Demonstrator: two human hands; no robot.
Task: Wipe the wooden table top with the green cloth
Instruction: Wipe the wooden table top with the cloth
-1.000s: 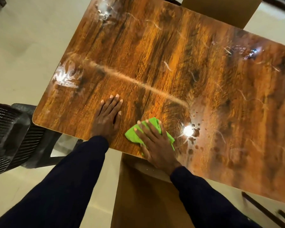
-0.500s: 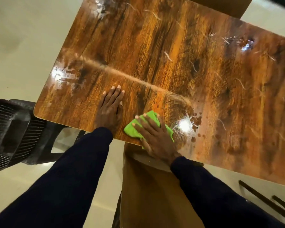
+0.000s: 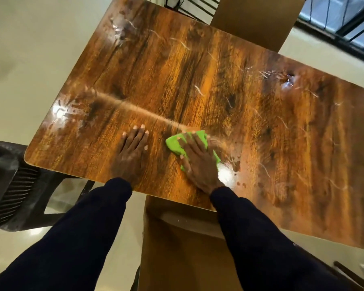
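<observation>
The glossy wooden table top (image 3: 208,76) fills most of the view, marked with wet smears, droplets and white streaks. A green cloth (image 3: 174,143) lies flat on it near the front edge. My right hand (image 3: 198,160) presses on the cloth with straight, spread fingers, covering most of it. My left hand (image 3: 131,152) rests flat on the bare wood just left of the cloth, fingers straight. A pale wipe line runs from the table's left edge to the cloth.
A dark plastic chair (image 3: 11,185) stands at the table's left front corner. A brown cardboard box (image 3: 177,248) sits under the front edge between my arms, another brown box (image 3: 259,19) behind the table. Dark metal railing (image 3: 345,22) at the top right.
My right hand has pushed the green cloth forward, away from the front edge, up to the pale wipe line. My left hand stays flat on the wood.
</observation>
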